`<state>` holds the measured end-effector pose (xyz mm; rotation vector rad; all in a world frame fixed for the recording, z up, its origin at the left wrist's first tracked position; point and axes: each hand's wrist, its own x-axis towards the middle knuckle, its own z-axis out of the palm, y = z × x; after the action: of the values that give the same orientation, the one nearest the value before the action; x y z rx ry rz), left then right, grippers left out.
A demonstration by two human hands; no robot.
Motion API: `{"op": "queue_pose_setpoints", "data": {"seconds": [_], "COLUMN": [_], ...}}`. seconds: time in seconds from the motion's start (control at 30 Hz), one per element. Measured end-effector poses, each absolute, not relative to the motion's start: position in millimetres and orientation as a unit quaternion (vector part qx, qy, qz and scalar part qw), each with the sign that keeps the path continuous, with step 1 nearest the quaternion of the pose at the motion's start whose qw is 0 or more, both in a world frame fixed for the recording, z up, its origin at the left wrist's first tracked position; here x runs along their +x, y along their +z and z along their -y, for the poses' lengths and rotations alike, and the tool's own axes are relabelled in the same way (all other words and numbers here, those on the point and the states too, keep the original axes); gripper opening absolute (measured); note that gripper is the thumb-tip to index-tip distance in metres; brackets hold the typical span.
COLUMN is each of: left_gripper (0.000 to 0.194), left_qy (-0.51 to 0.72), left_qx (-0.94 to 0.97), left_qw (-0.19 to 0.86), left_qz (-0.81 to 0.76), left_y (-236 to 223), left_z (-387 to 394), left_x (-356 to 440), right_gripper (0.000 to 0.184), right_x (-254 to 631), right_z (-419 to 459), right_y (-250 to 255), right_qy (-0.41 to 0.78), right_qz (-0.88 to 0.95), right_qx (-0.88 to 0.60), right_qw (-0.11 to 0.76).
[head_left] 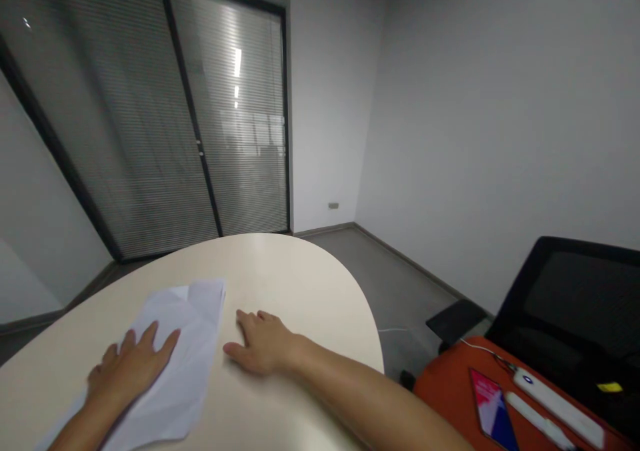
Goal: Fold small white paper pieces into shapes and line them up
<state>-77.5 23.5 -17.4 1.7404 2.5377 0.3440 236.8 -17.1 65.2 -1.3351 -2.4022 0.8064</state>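
Note:
A folded white sheet of paper [185, 351] lies on the cream round table [290, 271] in the lower left. My left hand [127, 367] rests flat on the paper with fingers stretched out and pressed down. My right hand [263, 343] lies palm down on the bare tabletop just to the right of the paper's edge, fingers extended, holding nothing.
To the right stands a black mesh office chair [570, 304] with an orange seat [450, 377]; on it lie a phone [493, 411] and white power banks [555, 404] with a cable. Blinds cover glass doors [200, 117] behind the table. Grey floor beyond the table edge.

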Motion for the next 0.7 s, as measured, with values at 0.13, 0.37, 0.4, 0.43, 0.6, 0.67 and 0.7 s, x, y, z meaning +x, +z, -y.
{"op": "queue_pose_setpoints", "data": {"seconds": [0.13, 0.37, 0.4, 0.43, 0.6, 0.67, 0.7], "left_gripper": [0.079, 0.067, 0.066, 0.065, 0.073, 0.068, 0.061], "left_qy": [0.118, 0.219, 0.245, 0.271, 0.406, 0.449, 0.458], "left_qx": [0.601, 0.673, 0.674, 0.672, 0.59, 0.512, 0.487], "left_qw": [0.003, 0.001, 0.012, 0.024, 0.123, 0.212, 0.268], "left_qz": [-0.79, -0.707, -0.697, -0.688, -0.687, -0.701, -0.694], "left_y": [-10, -20, -21, -20, -1, 13, 20], "left_z": [-11, -7, -8, -10, -12, -6, -2], "left_x": [-46, -47, -47, -46, -36, -33, -32], "right_gripper": [0.086, 0.059, 0.058, 0.057, 0.068, 0.072, 0.073], "right_x": [197, 190, 192, 194, 208, 213, 215], "right_z": [2, -27, -32, -36, -46, -43, -41], "right_y": [48, 8, 5, 3, 15, 22, 25], "right_qy": [0.289, 0.3, 0.312, 0.327, 0.402, 0.422, 0.431], "right_qz": [0.821, 0.752, 0.73, 0.708, 0.665, 0.668, 0.668], "right_qx": [-0.471, -0.439, -0.441, -0.451, -0.434, -0.403, -0.391], "right_qw": [0.146, 0.39, 0.417, 0.435, 0.457, 0.462, 0.463]}}
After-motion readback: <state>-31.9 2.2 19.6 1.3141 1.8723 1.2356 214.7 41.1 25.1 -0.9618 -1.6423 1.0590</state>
